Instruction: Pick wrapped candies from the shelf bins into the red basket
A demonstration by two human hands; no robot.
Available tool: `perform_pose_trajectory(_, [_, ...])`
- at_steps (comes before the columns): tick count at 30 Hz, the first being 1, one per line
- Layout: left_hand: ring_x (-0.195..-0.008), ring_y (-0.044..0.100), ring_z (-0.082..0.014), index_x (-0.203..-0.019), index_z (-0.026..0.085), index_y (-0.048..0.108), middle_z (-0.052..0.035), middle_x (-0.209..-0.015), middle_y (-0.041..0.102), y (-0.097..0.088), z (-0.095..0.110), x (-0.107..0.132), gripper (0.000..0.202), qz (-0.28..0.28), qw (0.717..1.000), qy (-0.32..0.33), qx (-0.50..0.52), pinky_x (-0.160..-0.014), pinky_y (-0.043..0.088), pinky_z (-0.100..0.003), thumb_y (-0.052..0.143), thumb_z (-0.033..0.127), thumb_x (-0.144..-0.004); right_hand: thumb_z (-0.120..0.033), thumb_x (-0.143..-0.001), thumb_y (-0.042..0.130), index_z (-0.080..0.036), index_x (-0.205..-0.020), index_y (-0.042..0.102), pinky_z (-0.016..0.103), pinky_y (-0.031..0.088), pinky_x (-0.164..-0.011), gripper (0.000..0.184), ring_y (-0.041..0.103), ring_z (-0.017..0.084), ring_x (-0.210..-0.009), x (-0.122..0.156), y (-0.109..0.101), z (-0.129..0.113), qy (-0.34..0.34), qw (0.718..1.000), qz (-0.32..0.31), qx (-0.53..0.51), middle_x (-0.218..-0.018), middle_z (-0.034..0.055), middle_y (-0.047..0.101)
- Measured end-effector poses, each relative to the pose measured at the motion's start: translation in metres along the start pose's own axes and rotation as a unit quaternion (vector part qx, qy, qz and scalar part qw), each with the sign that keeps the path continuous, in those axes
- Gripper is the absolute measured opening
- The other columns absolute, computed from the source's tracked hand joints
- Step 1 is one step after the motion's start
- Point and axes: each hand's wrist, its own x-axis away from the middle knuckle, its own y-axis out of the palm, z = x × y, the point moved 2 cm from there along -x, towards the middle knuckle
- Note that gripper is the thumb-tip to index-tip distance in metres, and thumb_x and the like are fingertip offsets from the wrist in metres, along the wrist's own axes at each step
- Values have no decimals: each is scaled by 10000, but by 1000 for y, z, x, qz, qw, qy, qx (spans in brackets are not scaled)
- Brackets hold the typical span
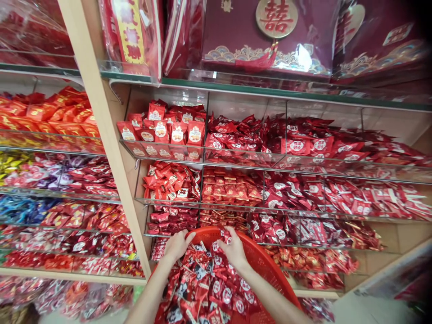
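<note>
A red plastic basket (268,261) with perforated sides is in front of me at the bottom of the head view. Inside lies a heap of small red candy packets (216,288), some with round white labels, others with black-and-white prints. My left hand (178,246) is closed over the basket's far left rim, thumb toward the inside; its other fingertips are partly hidden. Over the far side of the heap, my right hand (234,249) has thumb and fingers closed around a red candy packet (225,234) with a white label.
Glass shelves (236,162) with clear dividers hold rows of red packets (232,186) just beyond the basket. A wooden upright (108,135) separates them from more shelves on the left. Dark red gift bags (236,31) stand on the top shelf. Bagged goods (84,299) lie below left.
</note>
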Motion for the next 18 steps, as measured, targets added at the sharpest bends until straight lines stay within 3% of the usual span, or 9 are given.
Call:
perform_pose_trajectory(7, [-891, 633, -207, -977, 209, 571, -93, -932, 681, -1, 1, 0, 558, -9, 1000, -13, -2, -715, 417, -266, 221, 617, -827, -293, -636, 607, -213, -1027, 531, 329, 466, -826, 406, 615, 218, -897, 3, 6, 12, 18, 999, 24, -13, -936, 31, 665])
perform_pose_trajectory(14, [-880, 635, -215, -958, 218, 571, -84, -919, 683, -1, 1, 0, 580, 1, 1000, 3, 2, -692, 417, -266, 201, 642, -815, -379, -583, 642, -196, -988, 532, 287, 502, -553, 458, 635, 196, -673, -2, 1, 19, 90, 992, 48, -72, -774, 15, 674])
perform_pose_trajectory(18, [-883, 633, -205, -957, 217, 569, -86, -935, 681, -4, 3, 1, 562, -5, 1000, -1, -3, -688, 415, -258, 214, 631, -820, -385, -597, 610, -199, -968, 526, 262, 480, -481, 423, 615, 168, -570, 1, 1, 21, 120, 985, 58, -106, -716, -4, 664])
